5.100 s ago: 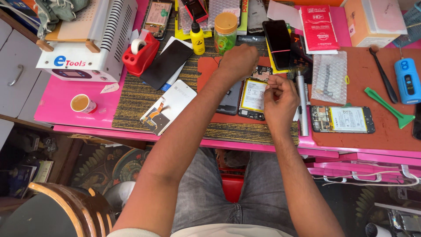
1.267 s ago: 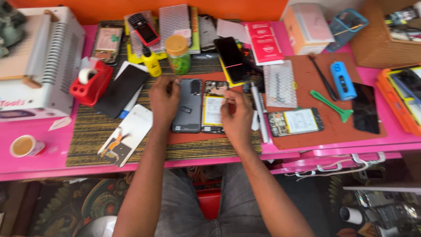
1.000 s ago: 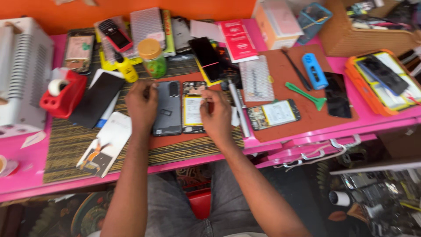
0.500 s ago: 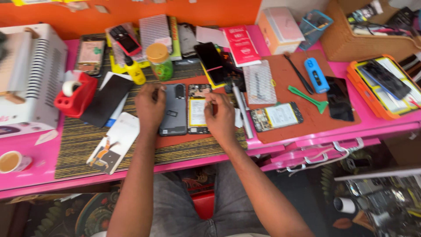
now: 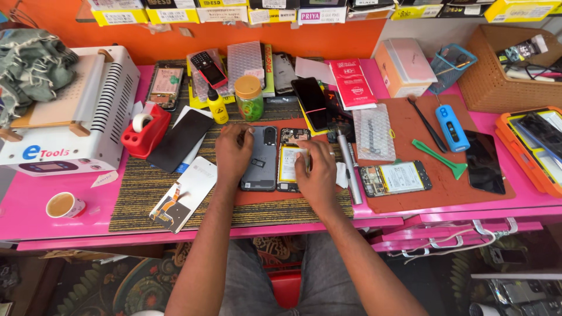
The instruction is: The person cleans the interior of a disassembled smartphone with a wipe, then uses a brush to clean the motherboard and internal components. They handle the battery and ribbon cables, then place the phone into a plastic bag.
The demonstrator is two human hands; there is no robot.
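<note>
Opened phone (image 5: 288, 162) lies face down with its yellow-white battery exposed, on the dark red mat (image 5: 410, 126) at the middle of the pink table (image 5: 35, 213). Grey back cover (image 5: 261, 158) sits touching it on the left side. My left hand (image 5: 233, 153) rests on the cover's left edge, fingers curled down onto it, pinning it rather than lifting. My right hand (image 5: 316, 169) is over the phone's right half, fingers pinched at the battery's upper edge; can't tell if they grip a small tool or just the battery tab. Silver screwdriver (image 5: 349, 169) lies just right of that hand. Further right: second opened phone (image 5: 395, 178), green pry tool (image 5: 439, 158), blue handheld device (image 5: 452, 127), black screen panel (image 5: 485, 161). Bubble-wrap pouch (image 5: 373, 132) sits above the second phone. Behind my hands: black phone (image 5: 310, 104), green jar with orange lid (image 5: 249, 98), small yellow bottle (image 5: 218, 106). Left side: striped mat (image 5: 140, 193) carrying a white display panel (image 5: 184, 193), red tape dispenser (image 5: 145, 130), white machine (image 5: 76, 117), cup of tea (image 5: 64, 205) near the table edge.
</note>
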